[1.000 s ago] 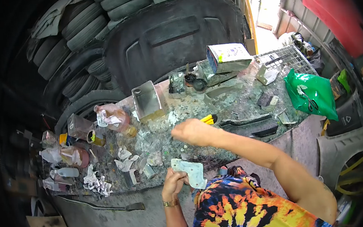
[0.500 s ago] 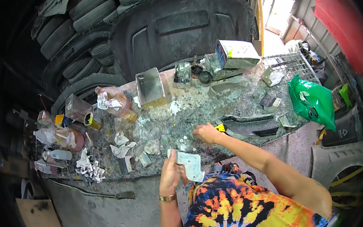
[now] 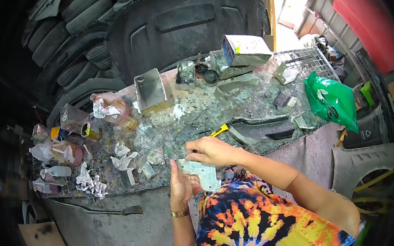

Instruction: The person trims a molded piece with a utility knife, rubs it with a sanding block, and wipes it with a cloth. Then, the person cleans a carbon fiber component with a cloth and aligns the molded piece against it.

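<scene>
A pale, flat, angular piece with small dark spots (image 3: 205, 173) is held low in front of my torso, near the table's front edge. My left hand (image 3: 182, 185) grips it from the left side, thumb pointing up. Over its top edge lies my right hand (image 3: 208, 150), fingers curled together; whether something small is in them cannot be made out. Just beyond the right hand, a yellow-handled tool (image 3: 219, 130) rests on the stained table (image 3: 179, 129), beside a dark, curved trim piece (image 3: 262, 129).
Crumpled papers (image 3: 122, 157), a jug (image 3: 110, 106) and bottles stand at the left. A metal tin (image 3: 152, 92) and a box (image 3: 246, 49) are at the back. A green bag (image 3: 332, 101) with scissors lies at the right. A grey fender (image 3: 367, 165) stands beyond.
My right hand has come back from the table near the yellow tool to the pale piece's top edge. My left hand still holds the piece. The view has shifted slightly.
</scene>
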Available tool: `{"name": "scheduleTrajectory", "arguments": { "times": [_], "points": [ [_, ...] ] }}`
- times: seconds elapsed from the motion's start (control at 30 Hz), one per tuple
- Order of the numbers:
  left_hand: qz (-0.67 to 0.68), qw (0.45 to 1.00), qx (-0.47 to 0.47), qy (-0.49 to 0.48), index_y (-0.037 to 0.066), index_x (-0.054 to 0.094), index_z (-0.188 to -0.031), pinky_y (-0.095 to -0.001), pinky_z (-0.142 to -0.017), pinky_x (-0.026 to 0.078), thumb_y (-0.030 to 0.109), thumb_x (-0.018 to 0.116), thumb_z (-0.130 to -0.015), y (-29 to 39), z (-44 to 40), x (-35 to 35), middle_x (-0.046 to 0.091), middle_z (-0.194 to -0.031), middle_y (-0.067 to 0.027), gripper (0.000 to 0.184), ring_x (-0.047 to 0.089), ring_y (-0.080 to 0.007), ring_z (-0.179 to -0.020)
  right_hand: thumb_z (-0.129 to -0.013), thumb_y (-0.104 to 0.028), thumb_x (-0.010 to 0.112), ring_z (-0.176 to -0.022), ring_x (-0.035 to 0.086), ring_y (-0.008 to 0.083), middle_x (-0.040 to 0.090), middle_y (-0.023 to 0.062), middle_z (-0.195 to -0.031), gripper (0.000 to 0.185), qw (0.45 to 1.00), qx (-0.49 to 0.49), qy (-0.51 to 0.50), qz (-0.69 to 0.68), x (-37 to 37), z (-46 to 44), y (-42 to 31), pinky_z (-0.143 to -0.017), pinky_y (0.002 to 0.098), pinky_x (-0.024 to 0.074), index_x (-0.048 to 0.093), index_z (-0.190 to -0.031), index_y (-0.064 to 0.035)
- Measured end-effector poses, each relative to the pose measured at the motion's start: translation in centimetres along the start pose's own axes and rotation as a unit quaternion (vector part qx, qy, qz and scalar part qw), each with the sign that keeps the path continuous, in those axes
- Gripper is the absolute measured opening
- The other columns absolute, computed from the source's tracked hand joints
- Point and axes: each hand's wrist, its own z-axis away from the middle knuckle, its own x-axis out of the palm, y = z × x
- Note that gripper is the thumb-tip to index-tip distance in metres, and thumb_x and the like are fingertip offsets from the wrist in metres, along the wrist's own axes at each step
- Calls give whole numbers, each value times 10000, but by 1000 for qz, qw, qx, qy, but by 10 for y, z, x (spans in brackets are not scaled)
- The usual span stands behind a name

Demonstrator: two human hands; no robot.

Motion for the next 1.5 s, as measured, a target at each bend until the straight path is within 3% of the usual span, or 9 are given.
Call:
{"name": "scheduleTrajectory", "arguments": {
  "times": [0.13,0.2,0.37,0.53,0.63,0.83,0.97,1.1,1.5],
  "points": [
    [7,999,2,32,-9,556,-1103,-274,-514,525,578,381,-977,-1,4,7,662,-832,-131,626,629,-175,-575,-930,-191,626,-710,472,56,534,-38,-746,181,951,28,-50,-302,14,-2,33,-614,252,398,554,-842,-51],
    [-28,996,38,-72,-10,578,-1113,-285,-543,569,396,440,-1013,-9,-2,-16,694,-924,-133,440,693,-188,-686,-930,-191,628,-706,467,52,531,-48,-760,176,921,46,-82,-378,21,-1,49,-621,241,395,556,-842,-57],
    [-70,997,41,-19,19,601,-1019,-251,-498,493,180,615,-946,-14,-3,-4,673,-817,-81,177,627,-131,-582,-919,-197,651,-687,455,29,541,-72,-774,161,851,77,-140,-501,24,6,71,-621,199,373,583,-837,-77],
    [-66,995,64,39,27,612,-966,-256,-477,504,165,615,-945,-12,-10,-7,674,-798,-71,139,625,-125,-565,-912,-168,607,-931,593,176,628,69,-1034,178,980,-24,89,-175,-12,42,35,-812,334,461,662,-1063,-92],
    [-33,997,76,3,27,600,-966,-274,-475,541,160,605,-950,-1,-13,5,671,-795,-82,134,636,-137,-576,-885,-272,626,-1203,502,276,544,116,-1279,265,978,-159,87,107,-33,64,-7,-988,453,386,665,-1087,-105],
    [-36,993,111,16,23,600,-978,-300,-489,574,187,574,-968,3,-25,7,675,-811,-101,167,662,-161,-625,-875,-396,605,-1385,304,321,410,111,-1451,341,948,-226,0,224,-36,81,-10,-1101,525,248,672,-1104,-152],
    [15,983,168,67,8,602,-990,-320,-549,597,209,558,-977,10,-22,18,687,-860,-112,206,691,-187,-686,-843,-261,651,-1178,539,303,574,114,-1272,224,989,-107,79,69,-52,93,46,-968,459,431,683,-989,-95],
    [18,974,223,47,0,593,-1065,-319,-646,608,234,542,-985,8,-15,4,693,-940,-122,253,707,-210,-799,-825,-115,605,-984,598,276,625,56,-987,146,970,83,48,223,-1,53,145,-858,435,471,655,-955,-73],
    [70,952,297,29,1,530,-1227,-380,-768,609,375,433,-1014,10,-7,-10,666,-1105,-150,441,673,-260,-984,-811,-156,610,-1072,552,236,570,55,-1061,286,886,16,-44,462,89,-2,248,-900,412,403,591,-1095,-137]
  ]
}}
